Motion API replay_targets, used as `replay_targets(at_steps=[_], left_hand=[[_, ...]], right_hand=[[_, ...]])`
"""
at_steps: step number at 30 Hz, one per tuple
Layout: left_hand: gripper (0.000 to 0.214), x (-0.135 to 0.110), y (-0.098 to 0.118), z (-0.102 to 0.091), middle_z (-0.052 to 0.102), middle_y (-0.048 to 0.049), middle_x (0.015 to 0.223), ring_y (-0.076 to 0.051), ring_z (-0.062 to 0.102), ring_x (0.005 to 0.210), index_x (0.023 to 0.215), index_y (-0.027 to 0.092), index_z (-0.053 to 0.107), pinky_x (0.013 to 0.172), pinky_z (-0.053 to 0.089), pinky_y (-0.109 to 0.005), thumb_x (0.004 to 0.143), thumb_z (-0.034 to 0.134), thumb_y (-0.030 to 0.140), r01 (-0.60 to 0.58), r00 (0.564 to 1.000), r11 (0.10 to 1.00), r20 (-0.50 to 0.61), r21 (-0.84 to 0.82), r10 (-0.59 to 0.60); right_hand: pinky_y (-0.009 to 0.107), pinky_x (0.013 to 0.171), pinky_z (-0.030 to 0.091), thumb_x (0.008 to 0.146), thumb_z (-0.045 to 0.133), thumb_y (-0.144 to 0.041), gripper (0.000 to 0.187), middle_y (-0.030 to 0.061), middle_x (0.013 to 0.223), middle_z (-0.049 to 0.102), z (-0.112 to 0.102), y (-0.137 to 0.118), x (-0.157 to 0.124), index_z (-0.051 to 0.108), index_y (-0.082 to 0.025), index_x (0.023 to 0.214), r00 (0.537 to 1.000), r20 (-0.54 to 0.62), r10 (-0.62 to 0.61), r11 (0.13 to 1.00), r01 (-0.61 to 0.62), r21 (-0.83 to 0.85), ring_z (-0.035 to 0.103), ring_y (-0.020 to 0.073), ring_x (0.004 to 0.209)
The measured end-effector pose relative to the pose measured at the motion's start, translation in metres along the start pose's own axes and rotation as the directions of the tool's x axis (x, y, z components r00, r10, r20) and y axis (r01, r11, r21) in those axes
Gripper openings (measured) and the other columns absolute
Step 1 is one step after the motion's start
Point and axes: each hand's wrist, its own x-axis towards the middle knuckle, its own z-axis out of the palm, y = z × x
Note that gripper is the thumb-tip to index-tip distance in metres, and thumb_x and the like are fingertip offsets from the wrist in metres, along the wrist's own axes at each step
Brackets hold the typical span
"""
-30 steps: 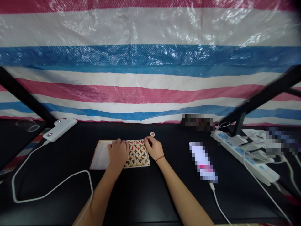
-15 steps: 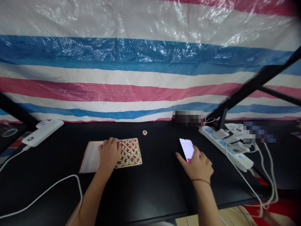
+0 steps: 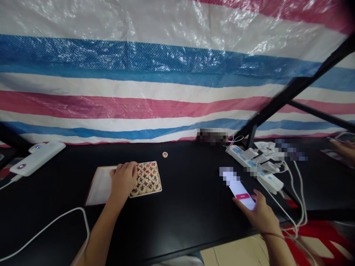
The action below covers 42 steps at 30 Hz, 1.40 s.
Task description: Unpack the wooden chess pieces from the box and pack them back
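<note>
A shallow wooden tray (image 3: 95,184) on the black table holds several round wooden chess pieces (image 3: 146,177) with red and black characters, packed into its right half. My left hand (image 3: 123,181) rests on the pieces in the tray's middle, fingers curled down over them. One loose piece (image 3: 165,154) lies on the table beyond the tray. My right hand (image 3: 262,214) is far to the right, near the table's front edge, fingers wrapped around a phone (image 3: 241,192) with a lit screen.
A white power bank (image 3: 37,158) with a cable lies at far left. A white power strip (image 3: 253,164) with plugs and cords sits at right. A black frame bar (image 3: 291,88) slants overhead. Another person's hand (image 3: 344,147) shows at far right. A striped tarp hangs behind.
My right hand left the tray, reached right to the phone and now holds it nearer the table's front edge. The view swung right. My left hand stayed on the pieces.
</note>
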Motion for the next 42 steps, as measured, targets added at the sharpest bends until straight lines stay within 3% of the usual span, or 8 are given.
replay_targets(at_steps=[4, 6, 10, 13, 17, 20, 26, 42], left_hand=[[0.022, 0.004, -0.005, 0.001, 0.071, -0.0054, 0.094, -0.026, 0.060, 0.094, 0.095, 0.023, 0.066, 0.085, 0.039, -0.042, 0.089, 0.045, 0.028, -0.028, 0.996, 0.995, -0.087, -0.100, 0.019], [0.022, 0.005, -0.007, 0.002, 0.070, -0.0054, 0.091, -0.023, 0.061, 0.091, 0.095, 0.022, 0.066, 0.086, 0.042, -0.039, 0.088, 0.047, 0.031, -0.086, 0.988, 0.960, -0.146, -0.267, 0.048], [0.022, 0.003, -0.005, 0.003, 0.068, -0.0034, 0.090, -0.018, 0.063, 0.085, 0.094, 0.021, 0.064, 0.078, 0.049, -0.030, 0.085, 0.054, 0.039, -0.157, 0.982, 0.728, -0.183, -0.667, 0.044], [0.022, 0.001, -0.001, 0.004, 0.068, -0.0020, 0.088, -0.017, 0.064, 0.082, 0.091, 0.020, 0.064, 0.075, 0.051, -0.028, 0.081, 0.059, 0.039, -0.087, 0.991, 0.550, -0.127, -0.830, -0.034], [0.025, 0.001, -0.001, 0.006, 0.066, 0.0006, 0.076, -0.015, 0.063, 0.072, 0.091, 0.020, 0.062, 0.068, 0.051, -0.026, 0.077, 0.062, 0.041, -0.013, 0.990, 0.436, -0.074, -0.900, -0.123], [0.032, 0.003, -0.004, 0.008, 0.068, -0.0002, 0.078, -0.015, 0.064, 0.073, 0.103, 0.020, 0.060, 0.068, 0.051, -0.026, 0.080, 0.060, 0.042, -0.001, 0.998, 0.466, -0.029, -0.885, -0.053], [0.027, 0.007, -0.021, 0.010, 0.069, -0.0034, 0.092, -0.017, 0.063, 0.084, 0.100, 0.021, 0.065, 0.077, 0.048, -0.029, 0.091, 0.045, 0.037, -0.114, 0.986, 0.761, -0.168, -0.638, 0.007], [0.028, 0.010, -0.028, 0.013, 0.069, -0.0041, 0.084, -0.020, 0.059, 0.079, 0.089, 0.020, 0.070, 0.077, 0.041, -0.033, 0.090, 0.044, 0.029, -0.127, 0.984, 0.966, -0.151, -0.224, 0.095]], right_hand=[[0.061, 0.088, 0.040, 0.069, 0.055, -0.068, 0.085, 0.0232, 0.115, 0.061, -0.013, -0.030, -0.012, 0.043, -0.012, 0.132, 0.960, -0.262, -0.096, 0.993, 0.074, -0.094, 0.057, 0.0448, 0.105], [0.054, 0.090, 0.044, 0.079, 0.052, -0.058, 0.068, 0.0226, 0.115, 0.061, -0.015, -0.080, -0.029, 0.047, -0.011, 0.128, 0.885, -0.360, -0.296, 0.943, 0.330, 0.035, 0.058, 0.0389, 0.107], [0.038, 0.092, 0.050, 0.091, 0.050, -0.036, 0.031, 0.0106, 0.113, 0.065, -0.004, -0.212, -0.070, 0.056, -0.022, 0.118, 0.560, -0.370, -0.742, 0.450, 0.824, 0.345, 0.062, 0.0227, 0.106], [0.032, 0.093, 0.051, 0.092, 0.052, -0.029, 0.026, 0.0095, 0.121, 0.062, 0.014, -0.288, -0.086, 0.059, -0.023, 0.116, 0.311, -0.431, -0.847, 0.113, 0.897, 0.426, 0.061, 0.0189, 0.108], [0.030, 0.086, 0.054, 0.090, 0.052, -0.023, 0.014, 0.0086, 0.104, 0.069, 0.031, -0.321, -0.081, 0.063, -0.020, 0.099, 0.230, -0.492, -0.840, -0.030, 0.885, 0.464, 0.065, 0.0177, 0.096], [0.029, 0.084, 0.054, 0.088, 0.054, -0.022, 0.011, 0.0066, 0.099, 0.069, 0.039, -0.314, -0.064, 0.063, -0.021, 0.095, 0.275, -0.499, -0.822, -0.007, 0.871, 0.491, 0.065, 0.0171, 0.093], [0.036, 0.078, 0.052, 0.083, 0.053, -0.029, 0.016, 0.0077, 0.088, 0.071, 0.073, -0.281, -0.002, 0.064, -0.019, 0.089, 0.675, -0.469, -0.570, 0.479, 0.737, 0.477, 0.065, 0.0218, 0.082], [0.034, 0.081, 0.040, 0.086, 0.054, -0.029, 0.014, 0.0037, 0.091, 0.069, 0.098, -0.279, 0.013, 0.063, -0.024, 0.094, 0.683, -0.230, -0.693, 0.595, 0.722, 0.353, 0.061, 0.0214, 0.089]])
